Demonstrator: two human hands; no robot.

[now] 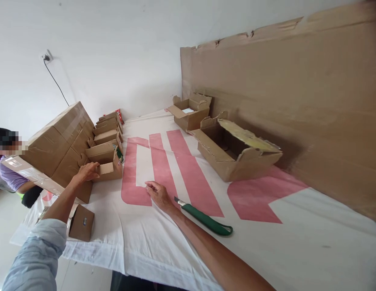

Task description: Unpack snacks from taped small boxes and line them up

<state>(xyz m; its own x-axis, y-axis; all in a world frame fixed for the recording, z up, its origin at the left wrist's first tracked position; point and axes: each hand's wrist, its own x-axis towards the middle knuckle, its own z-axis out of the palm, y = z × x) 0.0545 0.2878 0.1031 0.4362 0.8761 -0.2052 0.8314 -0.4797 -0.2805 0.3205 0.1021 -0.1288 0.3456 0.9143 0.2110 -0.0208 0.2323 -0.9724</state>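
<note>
My left hand [87, 171] rests on the near end of a small open cardboard box [107, 161], the closest one in a row of several small boxes [106, 129]; its fingers curl over the box edge. My right hand [157, 194] lies flat on the white cloth with red shapes [163, 169], fingers spread, holding nothing. A green-handled utility knife [206, 219] lies on the cloth just right of my right wrist, blade toward the hand.
Stacked large sealed cartons [57, 141] stand at the left. Two open cardboard boxes [233, 151] [190, 112] sit against a tall cardboard sheet [297, 101] on the right. A small closed box [81, 222] lies near the table's edge. Another person [9, 169] is at far left.
</note>
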